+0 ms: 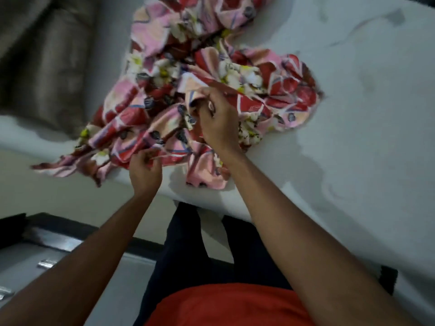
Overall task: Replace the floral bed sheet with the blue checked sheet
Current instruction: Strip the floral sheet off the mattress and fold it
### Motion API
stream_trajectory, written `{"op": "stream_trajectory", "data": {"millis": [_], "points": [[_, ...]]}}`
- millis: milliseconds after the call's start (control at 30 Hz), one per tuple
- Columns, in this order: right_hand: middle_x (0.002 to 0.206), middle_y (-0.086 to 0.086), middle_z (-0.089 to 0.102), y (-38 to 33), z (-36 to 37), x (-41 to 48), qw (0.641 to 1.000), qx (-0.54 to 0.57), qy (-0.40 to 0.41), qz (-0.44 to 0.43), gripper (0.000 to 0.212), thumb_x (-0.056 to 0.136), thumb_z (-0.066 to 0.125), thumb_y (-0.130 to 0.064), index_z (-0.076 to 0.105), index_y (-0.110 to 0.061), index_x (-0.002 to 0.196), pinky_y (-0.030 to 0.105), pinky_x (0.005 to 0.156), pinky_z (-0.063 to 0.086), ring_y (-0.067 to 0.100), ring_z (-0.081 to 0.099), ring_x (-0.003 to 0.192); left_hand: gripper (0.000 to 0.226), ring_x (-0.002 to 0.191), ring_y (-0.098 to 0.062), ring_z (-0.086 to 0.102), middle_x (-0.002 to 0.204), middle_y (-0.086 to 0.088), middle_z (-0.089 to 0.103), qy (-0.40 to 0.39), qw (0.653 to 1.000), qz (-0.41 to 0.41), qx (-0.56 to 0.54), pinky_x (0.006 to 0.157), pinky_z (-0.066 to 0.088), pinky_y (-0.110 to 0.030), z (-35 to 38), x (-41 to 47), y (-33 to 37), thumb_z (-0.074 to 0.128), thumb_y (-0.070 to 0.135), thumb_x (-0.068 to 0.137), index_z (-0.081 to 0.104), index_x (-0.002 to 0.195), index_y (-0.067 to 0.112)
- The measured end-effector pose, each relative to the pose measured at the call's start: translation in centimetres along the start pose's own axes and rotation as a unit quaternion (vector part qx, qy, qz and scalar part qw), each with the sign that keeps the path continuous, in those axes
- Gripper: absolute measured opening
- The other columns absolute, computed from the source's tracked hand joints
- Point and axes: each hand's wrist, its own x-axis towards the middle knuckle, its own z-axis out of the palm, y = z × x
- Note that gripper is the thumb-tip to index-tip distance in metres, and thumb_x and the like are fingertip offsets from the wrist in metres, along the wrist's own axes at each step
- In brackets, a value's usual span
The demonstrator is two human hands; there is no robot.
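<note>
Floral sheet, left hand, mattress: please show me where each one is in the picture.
floral sheet point(292, 90), head view, on a red crumpled fold at its right side.
left hand point(144, 171), head view, on the back of the hand, which grips the sheet edge.
mattress point(364, 102), head view, on its bare white top.

The floral sheet point(164, 74) lies heaped on the mattress point(353, 114), toward its left side, with one end trailing over the near edge. The left hand point(144, 171) grips the heap's near edge; the right hand point(217, 121) grips a fold at its middle, farther in. The person's legs point(188, 255) stand against the mattress edge, and a unit with handles point(35, 267) sits to their left.
</note>
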Motion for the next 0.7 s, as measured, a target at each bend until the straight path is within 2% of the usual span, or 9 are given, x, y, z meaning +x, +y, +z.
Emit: {"op": "stream_trajectory", "data": {"millis": [67,167,267,367,467,567,633,700], "points": [[0.089,0.003,0.074,-2.0,5.0,-0.7,0.993,-0.034,-0.102,-0.05,0.021,0.094,0.059,-0.009,0.07,-0.01,0.112,0.023,0.061,0.046,0.011,0.064,0.074,0.027,0.093,-0.031,0.061,0.097,-0.013,0.064,0.07,0.996,-0.06,-0.004,0.087,0.051,-0.048,-4.1,1.6,-3.0,0.055,0.025,0.08,0.066,0.098,0.009],[0.095,0.003,0.075,-3.5,11.5,-2.3,0.971,-0.065,-0.216,-0.076,0.026,0.092,0.057,-0.012,0.07,-0.017,0.114,0.036,0.068,0.054,0.021,0.068,0.083,0.031,0.099,-0.034,0.06,0.104,-0.016,0.064,0.148,0.984,-0.104,0.004,0.091,0.049,-0.046,-8.8,3.4,-6.3,0.057,0.027,0.08,0.065,0.104,0.009],[0.098,0.003,0.075,-4.2,16.8,-3.3,0.962,-0.078,-0.246,-0.089,0.024,0.089,0.057,-0.01,0.071,-0.015,0.109,0.04,0.073,0.054,0.024,0.069,0.089,0.042,0.114,-0.037,0.053,0.117,-0.02,0.06,0.189,0.967,-0.172,0.01,0.101,0.042,-0.046,-11.7,4.9,-8.8,0.066,0.032,0.084,0.059,0.117,0.006],[0.094,0.002,0.073,-4.2,20.6,-4.1,0.961,-0.098,-0.248,-0.074,0.018,0.091,0.057,-0.01,0.07,-0.015,0.104,0.037,0.072,0.05,0.023,0.066,0.087,0.053,0.118,-0.033,0.05,0.125,-0.016,0.054,0.187,0.943,-0.267,-0.062,0.105,0.041,-0.048,-13.1,6.1,-11.2,0.07,0.037,0.083,0.052,0.125,0.01],[0.091,0.001,0.072,-3.6,23.7,-4.5,0.953,-0.13,-0.265,-0.063,0.016,0.094,0.056,-0.012,0.068,-0.016,0.103,0.035,0.07,0.046,0.022,0.065,0.083,0.075,0.12,-0.028,0.049,0.142,-0.012,0.044,0.166,0.869,-0.41,-0.223,0.107,0.042,-0.043,-14.2,7.4,-12.8,0.072,0.042,0.083,0.035,0.143,0.017],[0.092,0.003,0.073,-2.8,26.3,-5.1,0.932,-0.156,-0.318,-0.075,0.019,0.093,0.054,-0.014,0.068,-0.018,0.105,0.038,0.07,0.049,0.025,0.066,0.083,0.088,0.118,-0.023,0.048,0.139,-0.004,0.042,0.12,0.785,-0.478,-0.377,0.106,0.042,-0.046,-14.6,8.5,-14.3,0.071,0.042,0.084,0.018,0.152,0.026],[0.09,0.002,0.073,-2.3,27.9,-5.7,0.915,-0.167,-0.359,-0.083,0.018,0.092,0.054,-0.015,0.068,-0.019,0.104,0.04,0.07,0.052,0.024,0.065,0.081,0.086,0.119,-0.024,0.049,0.139,-0.002,0.044,0.092,0.743,-0.495,-0.44,0.104,0.042,-0.049,-14.8,9.1,-15.4,0.069,0.047,0.082,0.021,0.151,0.031],[0.091,0.003,0.073,-1.6,28.9,-6.2,0.902,-0.177,-0.386,-0.081,0.018,0.094,0.054,-0.015,0.068,-0.017,0.105,0.041,0.072,0.053,0.023,0.066,0.08,0.078,0.116,-0.024,0.054,0.136,-0.002,0.052,0.04,0.735,-0.482,-0.475,0.099,0.042,-0.047,-14.7,9.8,-16.1,0.068,0.057,0.076,0.036,0.144,0.035]]}}
